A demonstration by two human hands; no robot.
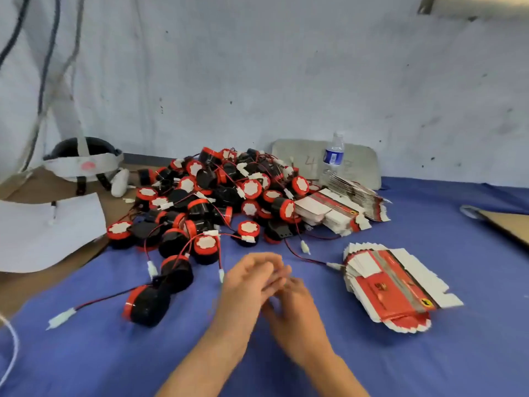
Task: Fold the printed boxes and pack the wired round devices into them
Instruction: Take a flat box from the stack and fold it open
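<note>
Head view | apparently nothing folded or packed | wired round devices [217, 202] heaped, table [114, 353] far edge | flat printed boxes [392, 287] stacked rightward | left hand [252, 279], right hand [296, 306] blurred together; grip indeterminate.

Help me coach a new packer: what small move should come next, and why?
Probably the right hand should reach to the nearer stack of flat boxes and lift the top one to fold. It and the left hand are together over the blue cloth, blurred, nothing visible in them; no folded box shows, and that stack lies right of them.
</note>
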